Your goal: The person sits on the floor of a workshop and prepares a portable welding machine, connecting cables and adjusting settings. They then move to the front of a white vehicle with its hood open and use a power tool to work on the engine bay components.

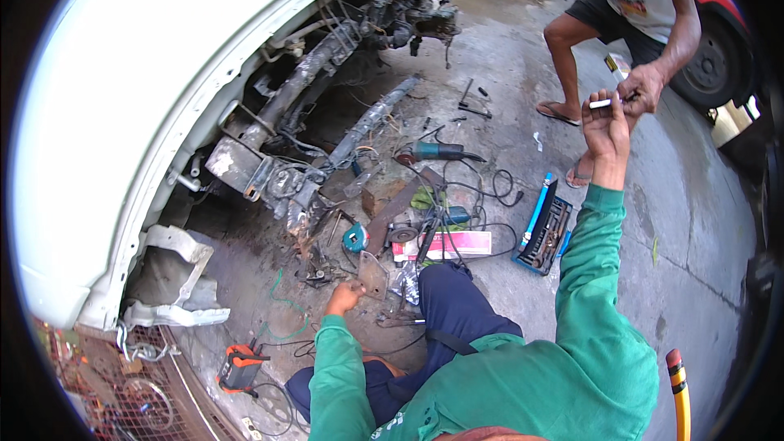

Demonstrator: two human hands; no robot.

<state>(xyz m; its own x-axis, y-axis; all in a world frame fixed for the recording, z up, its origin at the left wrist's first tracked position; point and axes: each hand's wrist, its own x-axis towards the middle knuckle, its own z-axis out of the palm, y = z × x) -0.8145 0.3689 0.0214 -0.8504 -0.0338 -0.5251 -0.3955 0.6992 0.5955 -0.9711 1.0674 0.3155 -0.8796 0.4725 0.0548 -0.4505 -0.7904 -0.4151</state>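
My left hand (345,297) is low in front of me, its fingers closed at the edge of a worn, flat metal plate (373,276) with holes in it. Far out to the right, my right hand (607,132) is raised palm up. A white cigarette (600,104) lies across its curled fingertips. Right against them is the hand (644,88) of another person, who also has a small pack (617,66). Beside the plate are a teal tape measure (355,238) and an angle grinder (402,233).
A white vehicle body (122,98) with an exposed rusty frame (286,106) fills the left. Another grinder (437,151), tangled cables, a pink-and-white box (465,243) and an open socket set (545,233) lie on the concrete. An orange-black machine (240,367) stands lower left.
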